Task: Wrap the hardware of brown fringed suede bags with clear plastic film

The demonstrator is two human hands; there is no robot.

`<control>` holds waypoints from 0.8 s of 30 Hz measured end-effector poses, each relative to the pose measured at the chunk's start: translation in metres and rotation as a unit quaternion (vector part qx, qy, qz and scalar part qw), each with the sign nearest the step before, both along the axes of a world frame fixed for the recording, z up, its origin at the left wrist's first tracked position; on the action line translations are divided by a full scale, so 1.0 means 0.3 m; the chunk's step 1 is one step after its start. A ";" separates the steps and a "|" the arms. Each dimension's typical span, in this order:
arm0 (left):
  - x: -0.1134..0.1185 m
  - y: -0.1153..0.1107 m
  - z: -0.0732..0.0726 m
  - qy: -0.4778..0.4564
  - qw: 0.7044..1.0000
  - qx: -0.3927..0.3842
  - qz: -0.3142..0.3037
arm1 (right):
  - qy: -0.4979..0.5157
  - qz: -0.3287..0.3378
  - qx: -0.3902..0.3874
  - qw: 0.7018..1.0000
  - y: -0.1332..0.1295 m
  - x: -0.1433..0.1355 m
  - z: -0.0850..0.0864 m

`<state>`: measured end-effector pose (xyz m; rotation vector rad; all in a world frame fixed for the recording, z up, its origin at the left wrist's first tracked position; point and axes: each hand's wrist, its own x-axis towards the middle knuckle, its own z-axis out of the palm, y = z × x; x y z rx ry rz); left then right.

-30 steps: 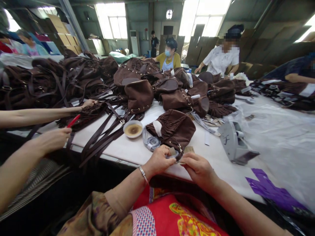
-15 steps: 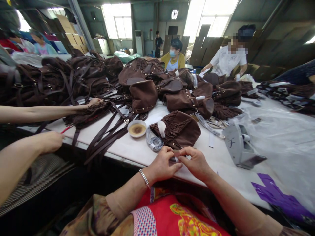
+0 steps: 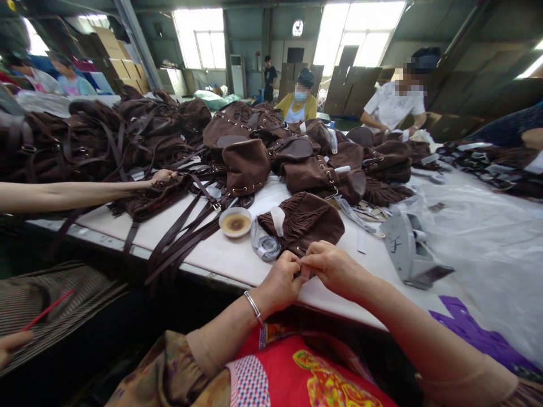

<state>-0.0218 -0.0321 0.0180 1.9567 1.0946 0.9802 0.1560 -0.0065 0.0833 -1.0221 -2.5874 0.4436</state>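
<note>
My left hand (image 3: pixel 280 284), with a silver bangle at its wrist, is closed in a pinch at the table's front edge. Meeting it fingertip to fingertip, my right hand (image 3: pixel 335 268) is pinched too. What lies between the fingers is small and mostly covered, so I cannot make it out. Just beyond them a brown fringed bag (image 3: pixel 320 217) lies on the white table, with a white strip around its fringe. A coiled clear-grey strap or tube (image 3: pixel 266 246) rests at the bag's left side, near a white bowl (image 3: pixel 236 222) of yellowish-brown liquid.
Brown bags (image 3: pixel 248 164) with straps are heaped along the far side. A grey tape dispenser (image 3: pixel 409 251) and purple plastic (image 3: pixel 479 333) are at right. From the left, a co-worker's arm (image 3: pixel 85 195) reaches onto fringe; their other hand (image 3: pixel 12 342) is near a red stick (image 3: pixel 48 310).
My right hand has shifted slightly left and up over my left fingertips, covering more of the small piece. The co-worker's near hand has pulled back down-left with the red stick.
</note>
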 end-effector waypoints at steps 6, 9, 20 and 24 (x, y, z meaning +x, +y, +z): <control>-0.001 -0.001 -0.005 0.029 0.999 0.010 -0.013 | -0.067 0.039 0.053 0.996 0.009 -0.017 0.007; 0.002 0.002 -0.016 0.035 0.999 0.014 -0.023 | -0.089 0.038 0.060 0.993 0.001 -0.023 0.016; 0.014 -0.003 -0.010 0.013 1.000 -0.003 0.015 | -0.111 -0.003 0.061 0.992 0.003 -0.022 -0.001; 0.010 -0.002 0.001 0.020 0.999 -0.027 0.040 | -0.117 0.008 0.137 0.984 -0.011 -0.028 -0.020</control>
